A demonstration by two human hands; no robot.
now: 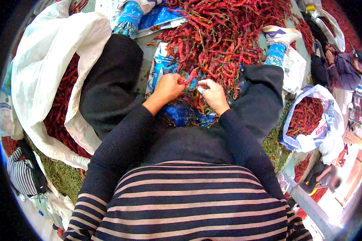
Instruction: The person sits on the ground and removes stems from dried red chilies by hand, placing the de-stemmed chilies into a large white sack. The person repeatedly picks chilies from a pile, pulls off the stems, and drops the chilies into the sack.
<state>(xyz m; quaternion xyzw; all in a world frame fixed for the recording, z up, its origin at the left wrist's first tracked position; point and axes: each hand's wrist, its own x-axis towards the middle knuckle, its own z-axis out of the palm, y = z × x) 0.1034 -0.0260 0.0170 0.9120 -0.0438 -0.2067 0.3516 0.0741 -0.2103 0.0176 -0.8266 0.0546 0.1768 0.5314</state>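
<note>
My left hand [168,88] grips a dried red chili pepper [191,77], its tip pointing up and to the right. Close beside it is my right hand [213,94], fingers curled, with something white around or at a fingertip [201,89]. Whether those fingers pinch anything is too small to tell. A large heap of dried red chilies [217,39] spreads between my feet and reaches nearly to my hands. Beneath my hands lies a blue printed plastic sheet [181,113], strewn with stems and chili scraps.
At my left, a big white woven sack [45,60] gapes around dark red chilies [65,99]. On the right stands a white and blue bag [335,120] holding chilies [306,114]. Several people sit around, one at upper right [344,69]. Green stems [61,174] cover the ground at left.
</note>
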